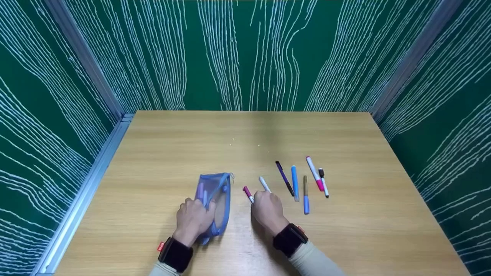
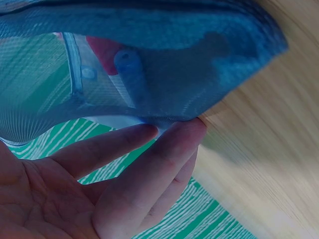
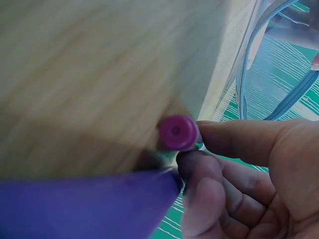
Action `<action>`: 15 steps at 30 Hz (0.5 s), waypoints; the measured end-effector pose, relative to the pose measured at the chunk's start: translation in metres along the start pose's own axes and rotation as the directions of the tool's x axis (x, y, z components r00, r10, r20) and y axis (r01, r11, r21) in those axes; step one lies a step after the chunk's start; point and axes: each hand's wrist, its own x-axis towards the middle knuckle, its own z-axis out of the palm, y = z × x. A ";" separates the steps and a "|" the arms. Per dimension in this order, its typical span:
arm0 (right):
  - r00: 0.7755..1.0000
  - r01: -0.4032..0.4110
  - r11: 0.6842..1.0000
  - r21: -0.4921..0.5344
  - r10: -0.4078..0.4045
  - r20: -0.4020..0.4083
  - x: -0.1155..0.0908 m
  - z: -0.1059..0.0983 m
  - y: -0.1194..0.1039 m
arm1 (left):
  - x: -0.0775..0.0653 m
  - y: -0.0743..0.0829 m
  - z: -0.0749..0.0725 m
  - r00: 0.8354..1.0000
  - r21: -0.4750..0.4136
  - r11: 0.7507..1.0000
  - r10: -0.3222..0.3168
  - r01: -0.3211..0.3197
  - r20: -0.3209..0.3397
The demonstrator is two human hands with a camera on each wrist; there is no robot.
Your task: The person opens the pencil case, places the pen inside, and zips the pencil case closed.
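Note:
A blue mesh pencil pouch (image 1: 226,207) stands with its zipped mouth open, and my left hand (image 1: 193,218) pinches its side between thumb and fingers. Markers show through the mesh, among them one with a red part (image 2: 103,54) beside a blue one (image 2: 130,69). To the right of the pouch, my right hand (image 1: 268,210) pinches a marker with a magenta end (image 3: 178,132) between thumb and fingers, close over the table. A white marker (image 1: 264,184) shows just beyond that hand, its near part hidden. Something purple (image 3: 84,204) fills the lower left of the right wrist view.
Several pens lie on the wooden table (image 1: 172,145) to the right: a dark purple pen (image 1: 284,178), a blue marker (image 1: 294,182), a gold-and-blue pen (image 1: 305,195), a white-and-pink marker (image 1: 314,172) and a black-capped marker (image 1: 323,183). Green patterned walls (image 1: 245,57) enclose it.

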 end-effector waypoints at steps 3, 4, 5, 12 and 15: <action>1.000 0.004 1.000 0.003 -0.004 0.003 0.000 0.000 0.000 | 0.000 0.000 0.000 1.000 -0.005 1.000 -0.001 0.001 0.003; 1.000 0.005 1.000 0.007 -0.005 0.003 0.000 0.000 0.000 | 0.000 0.000 0.000 1.000 -0.005 1.000 0.000 0.000 0.003; 1.000 0.007 1.000 0.012 -0.007 0.002 0.000 -0.001 0.000 | 0.000 0.000 0.000 1.000 -0.005 1.000 0.002 -0.002 0.002; 1.000 0.017 0.997 0.079 -0.018 0.013 0.001 -0.006 0.002 | 0.000 0.000 0.000 1.000 0.000 1.000 0.005 -0.005 0.003; 1.000 0.014 0.989 0.148 -0.018 0.023 0.002 -0.008 0.002 | -0.001 0.000 0.000 1.000 -0.001 1.000 0.000 0.000 0.007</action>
